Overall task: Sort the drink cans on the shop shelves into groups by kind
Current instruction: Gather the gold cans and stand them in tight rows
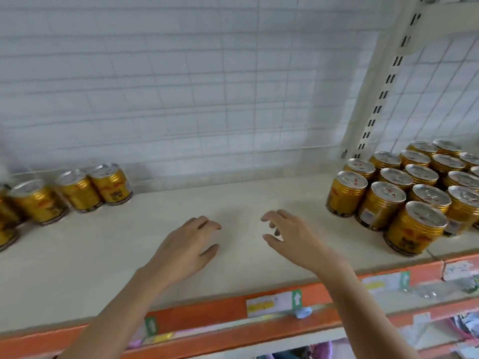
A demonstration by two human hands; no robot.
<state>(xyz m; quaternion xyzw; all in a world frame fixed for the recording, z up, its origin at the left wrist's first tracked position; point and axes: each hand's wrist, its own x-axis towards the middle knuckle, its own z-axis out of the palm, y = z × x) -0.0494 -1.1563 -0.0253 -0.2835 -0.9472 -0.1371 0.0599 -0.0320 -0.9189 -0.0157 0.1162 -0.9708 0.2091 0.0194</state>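
Note:
Several gold drink cans with silver tops stand packed in rows at the right end of the pale shelf. A looser line of the same gold cans stands at the left end, running off the frame. Over the bare middle of the shelf hover my left hand and my right hand, palms down, fingers loosely curled. Neither holds anything, and both are well apart from the cans.
An orange price rail with paper labels runs along the shelf's front edge. A wire grid back panel rises behind. A white slotted upright stands at the back right. Goods on the shelf below show at the bottom right.

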